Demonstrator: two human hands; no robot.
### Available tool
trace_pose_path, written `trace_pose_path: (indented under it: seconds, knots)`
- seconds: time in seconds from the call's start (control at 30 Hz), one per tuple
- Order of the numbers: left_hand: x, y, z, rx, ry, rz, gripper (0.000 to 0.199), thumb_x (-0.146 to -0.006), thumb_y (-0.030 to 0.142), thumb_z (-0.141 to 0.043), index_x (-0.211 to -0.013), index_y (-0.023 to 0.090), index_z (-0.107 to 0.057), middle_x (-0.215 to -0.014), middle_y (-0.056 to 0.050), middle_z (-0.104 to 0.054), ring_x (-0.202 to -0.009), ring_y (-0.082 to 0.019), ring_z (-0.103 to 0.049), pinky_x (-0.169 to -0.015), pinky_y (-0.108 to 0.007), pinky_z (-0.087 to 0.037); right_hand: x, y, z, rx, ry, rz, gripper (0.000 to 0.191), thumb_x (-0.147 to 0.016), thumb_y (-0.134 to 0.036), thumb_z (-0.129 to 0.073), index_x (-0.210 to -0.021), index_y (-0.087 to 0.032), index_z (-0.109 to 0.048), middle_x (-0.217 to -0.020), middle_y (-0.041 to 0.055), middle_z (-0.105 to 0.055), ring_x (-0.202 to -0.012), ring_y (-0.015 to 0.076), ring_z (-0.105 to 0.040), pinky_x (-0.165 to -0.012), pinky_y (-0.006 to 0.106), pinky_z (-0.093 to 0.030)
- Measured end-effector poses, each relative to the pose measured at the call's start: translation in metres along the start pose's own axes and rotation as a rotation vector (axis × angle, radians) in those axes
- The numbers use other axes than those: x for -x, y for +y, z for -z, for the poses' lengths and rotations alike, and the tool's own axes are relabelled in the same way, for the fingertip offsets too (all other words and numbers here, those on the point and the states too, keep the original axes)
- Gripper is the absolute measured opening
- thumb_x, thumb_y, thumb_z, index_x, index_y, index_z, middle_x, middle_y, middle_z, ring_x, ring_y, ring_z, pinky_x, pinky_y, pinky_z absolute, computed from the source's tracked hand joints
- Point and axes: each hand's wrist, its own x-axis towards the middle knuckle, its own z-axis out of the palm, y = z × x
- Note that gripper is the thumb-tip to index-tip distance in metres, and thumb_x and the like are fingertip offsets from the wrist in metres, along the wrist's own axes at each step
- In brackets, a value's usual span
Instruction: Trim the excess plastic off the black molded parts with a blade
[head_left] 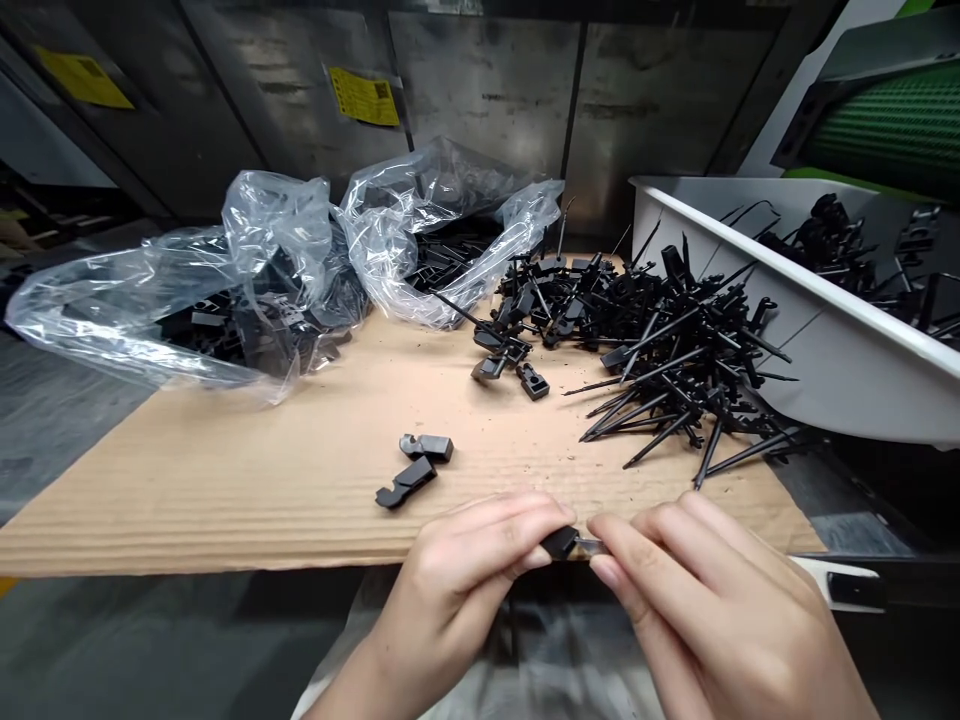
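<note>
Well, the left hand [457,590] and right hand [705,600] pinch a small black plastic piece [560,542] at six o'clock, fingertips pressed on it, though they seem to hide some of it. Two like pieces [409,482] lie on the cardboard [225,500], and a big black heap [675,350] sits at one o'clock.

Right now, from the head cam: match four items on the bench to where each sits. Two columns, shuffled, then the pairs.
Items
1. Clear plastic bags
2. White plastic tray
3. Two black moulded parts
4. Small black part

Places
A. Between the left hand and right hand
B. Lying apart from the others, mid-sheet on the corrugated cardboard
C. Far left, holding black parts
D. Right of the cardboard, holding black parts

Pairs: 1-C, 2-D, 3-B, 4-A
</note>
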Motion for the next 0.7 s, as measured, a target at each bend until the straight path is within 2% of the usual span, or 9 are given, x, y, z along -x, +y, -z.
trace_pose_path:
  seconds: [0.2, 0.27, 0.33, 0.43, 0.53, 0.63, 0.7]
  knots:
    - [-0.001, 0.002, 0.001, 0.057, -0.019, 0.023, 0.029, -0.085, 0.005, -0.05, -0.102, 0.021, -0.066, -0.093, -0.004, -0.072, -0.085, -0.018, -0.067, -0.076, -0.021, -0.052, -0.005, 0.004, 0.008, 0.189, 0.033, 0.124, 0.018, -0.078, -0.015, -0.059, -0.096, -0.011, -0.064, -0.065, 0.0053, -0.06, -0.059, 0.0165, -0.05, -0.054, 0.032, -0.038]
    - [0.001, 0.003, 0.001, 0.054, -0.014, 0.041, 0.027, -0.085, 0.006, -0.05, -0.101, 0.02, -0.066, -0.091, -0.004, -0.072, -0.084, -0.018, -0.067, -0.074, -0.021, -0.052, -0.005, 0.008, 0.01, 0.185, 0.018, 0.129, 0.02, -0.079, -0.015, -0.057, -0.098, -0.013, -0.063, -0.068, 0.0056, -0.061, -0.06, 0.0172, -0.051, -0.055, 0.033, -0.039]
    - [0.002, 0.002, 0.001, 0.046, 0.005, 0.064, 0.025, -0.086, 0.008, -0.048, -0.1, 0.02, -0.065, -0.085, -0.004, -0.071, -0.077, -0.018, -0.067, -0.071, -0.022, -0.052, -0.003, 0.01, 0.01, 0.067, 0.027, 0.06, 0.019, -0.082, -0.016, -0.054, -0.1, -0.015, -0.061, -0.072, 0.0058, -0.061, -0.063, 0.0168, -0.054, -0.056, 0.031, -0.044]
    - [0.004, -0.001, 0.0, 0.051, 0.024, 0.084, 0.024, -0.087, 0.008, -0.047, -0.101, 0.02, -0.062, -0.076, -0.002, -0.068, -0.067, -0.014, -0.065, -0.066, -0.019, -0.051, 0.0, 0.007, 0.004, -0.215, 0.055, -0.143, 0.015, -0.086, -0.017, -0.049, -0.096, -0.02, -0.06, -0.077, 0.0035, -0.061, -0.07, 0.0135, -0.061, -0.058, 0.02, -0.05]
    - [0.004, -0.003, -0.002, 0.052, 0.02, 0.095, 0.024, -0.088, 0.008, -0.045, -0.102, 0.021, -0.06, -0.077, -0.001, -0.067, -0.068, -0.013, -0.064, -0.066, -0.018, -0.05, -0.001, -0.001, -0.008, -0.381, 0.083, -0.295, 0.012, -0.086, -0.021, -0.051, -0.094, -0.023, -0.059, -0.079, 0.0007, -0.061, -0.072, 0.0103, -0.063, -0.058, 0.012, -0.051]
    - [0.006, 0.001, -0.003, 0.045, -0.005, 0.097, 0.023, -0.089, 0.011, -0.044, -0.103, 0.021, -0.06, -0.083, -0.003, -0.068, -0.075, -0.015, -0.065, -0.07, -0.018, -0.05, -0.005, -0.002, -0.02, -0.441, 0.128, -0.285, 0.013, -0.085, -0.024, -0.053, -0.096, -0.021, -0.059, -0.077, 0.0002, -0.062, -0.064, 0.0094, -0.064, -0.056, 0.011, -0.052]
    - [0.008, 0.006, 0.001, 0.034, -0.046, 0.059, 0.022, -0.091, 0.015, -0.043, -0.104, 0.02, -0.06, -0.085, -0.005, -0.069, -0.076, -0.016, -0.066, -0.069, -0.019, -0.051, -0.006, 0.003, -0.026, -0.421, 0.127, -0.255, 0.013, -0.085, -0.022, -0.052, -0.096, -0.02, -0.059, -0.079, 0.002, -0.066, -0.068, 0.0114, -0.067, -0.057, 0.011, -0.053]
